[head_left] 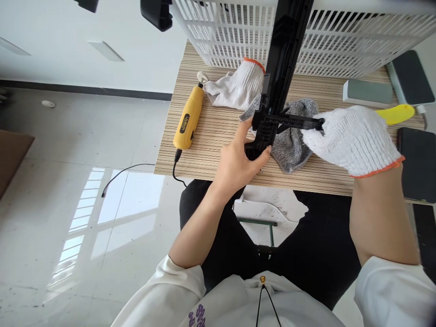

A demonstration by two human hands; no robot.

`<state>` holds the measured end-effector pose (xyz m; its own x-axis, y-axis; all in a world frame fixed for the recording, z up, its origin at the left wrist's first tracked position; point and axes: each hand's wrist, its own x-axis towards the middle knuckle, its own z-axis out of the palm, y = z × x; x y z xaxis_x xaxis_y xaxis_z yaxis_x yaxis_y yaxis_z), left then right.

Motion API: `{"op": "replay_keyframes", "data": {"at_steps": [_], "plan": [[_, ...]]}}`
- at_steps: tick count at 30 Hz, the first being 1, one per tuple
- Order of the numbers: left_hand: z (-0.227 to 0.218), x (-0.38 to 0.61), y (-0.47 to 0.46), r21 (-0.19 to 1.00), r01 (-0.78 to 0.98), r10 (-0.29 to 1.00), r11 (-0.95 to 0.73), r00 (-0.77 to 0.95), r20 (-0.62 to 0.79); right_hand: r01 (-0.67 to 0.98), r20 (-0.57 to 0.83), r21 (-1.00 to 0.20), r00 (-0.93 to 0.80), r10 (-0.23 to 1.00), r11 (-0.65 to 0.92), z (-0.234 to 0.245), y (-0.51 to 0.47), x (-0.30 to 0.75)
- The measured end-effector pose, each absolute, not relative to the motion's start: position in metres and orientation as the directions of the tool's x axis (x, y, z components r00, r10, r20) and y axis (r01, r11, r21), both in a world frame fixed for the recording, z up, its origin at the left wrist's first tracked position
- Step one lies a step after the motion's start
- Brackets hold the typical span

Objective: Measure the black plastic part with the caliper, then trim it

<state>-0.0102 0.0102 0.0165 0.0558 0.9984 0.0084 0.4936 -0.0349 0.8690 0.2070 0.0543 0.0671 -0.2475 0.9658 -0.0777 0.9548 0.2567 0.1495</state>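
A long black plastic part [279,63] runs from the top of the view down to the near side of the table. My bare left hand [236,159] is closed round its near end, thumb on the right side and fingers on the left. Across this end lies a black caliper [296,121] with scale marks; whether its jaws touch the part I cannot tell. In a white knit glove with an orange cuff, my right hand [350,138] grips the caliper's right end. A grey cloth [294,150] lies crumpled under the part and caliper.
A yellow corded rotary tool [189,119] lies at left, near a loose white glove [238,86]. Behind stands a white slatted basket [235,36]. At right are a grey-green box [369,92], a yellow handle [397,114] and a dark phone [416,163].
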Motion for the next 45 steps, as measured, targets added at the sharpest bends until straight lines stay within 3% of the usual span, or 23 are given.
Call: {"op": "replay_keyframes", "data": {"at_steps": [9,14,23,32,45], "plan": [[0.017,-0.01,0.009,0.86,0.503,0.995,-0.084,0.089,0.046,0.963,0.053,0.027,-0.269,0.962,0.267,0.058,0.056,0.213],[0.014,-0.011,0.013,0.862,0.5,0.995,-0.087,0.089,0.049,0.968,0.071,0.124,-0.229,0.971,0.219,0.05,0.058,0.205],[0.0,-0.007,0.02,0.93,0.363,0.998,-0.058,0.006,0.06,0.986,0.249,-0.018,-0.159,0.955,0.168,0.01,0.072,0.184],[0.011,0.001,0.017,0.921,0.388,0.998,-0.044,-0.022,0.058,0.992,0.098,-0.013,-0.126,0.987,0.128,0.028,0.064,0.179],[0.007,0.0,0.023,0.925,0.378,0.999,-0.029,-0.017,0.039,0.988,0.117,-0.005,-0.151,0.982,0.152,0.018,0.074,0.184]]}}
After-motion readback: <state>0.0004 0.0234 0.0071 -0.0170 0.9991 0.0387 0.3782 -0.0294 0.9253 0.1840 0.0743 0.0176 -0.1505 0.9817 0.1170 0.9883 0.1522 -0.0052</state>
